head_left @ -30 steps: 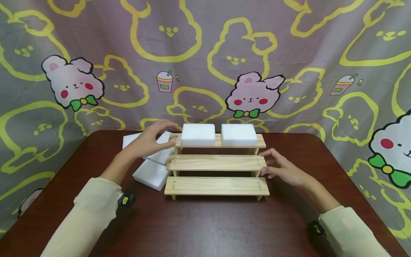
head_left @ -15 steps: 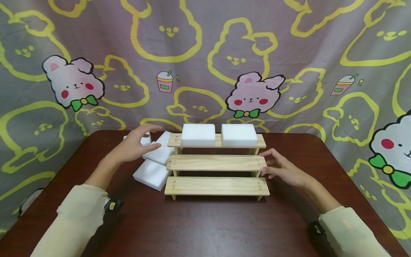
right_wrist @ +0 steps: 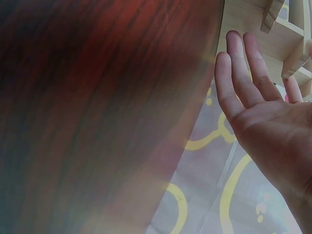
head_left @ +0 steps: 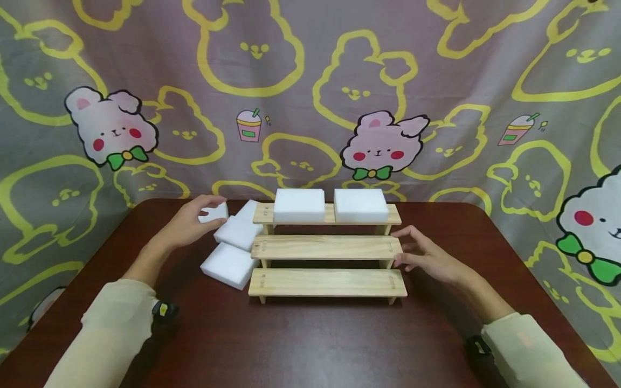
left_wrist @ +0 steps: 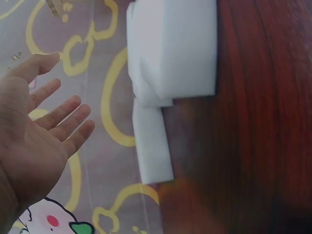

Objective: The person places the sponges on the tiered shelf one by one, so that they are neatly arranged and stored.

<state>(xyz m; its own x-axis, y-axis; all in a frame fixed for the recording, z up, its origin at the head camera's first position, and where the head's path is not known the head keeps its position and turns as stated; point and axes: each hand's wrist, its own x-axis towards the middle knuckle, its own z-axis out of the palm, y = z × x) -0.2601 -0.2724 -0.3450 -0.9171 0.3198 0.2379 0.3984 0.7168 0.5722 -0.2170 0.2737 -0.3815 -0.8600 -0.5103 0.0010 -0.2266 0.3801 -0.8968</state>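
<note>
Gaping left fingers (left_wrist: 81,135), right fingers (right_wrist: 239,66) touching rack (head_left: 325,247)

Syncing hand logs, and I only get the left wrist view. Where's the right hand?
Observer: Right hand is at the right end of a wooden rack, by the middle tier.
Operator: Any blocks on that rack?
Observer: Yes, on the top tier: a white block and, across a small gap, a second block to its right.
Operator: How many tiers total?
Observer: Three.
</note>
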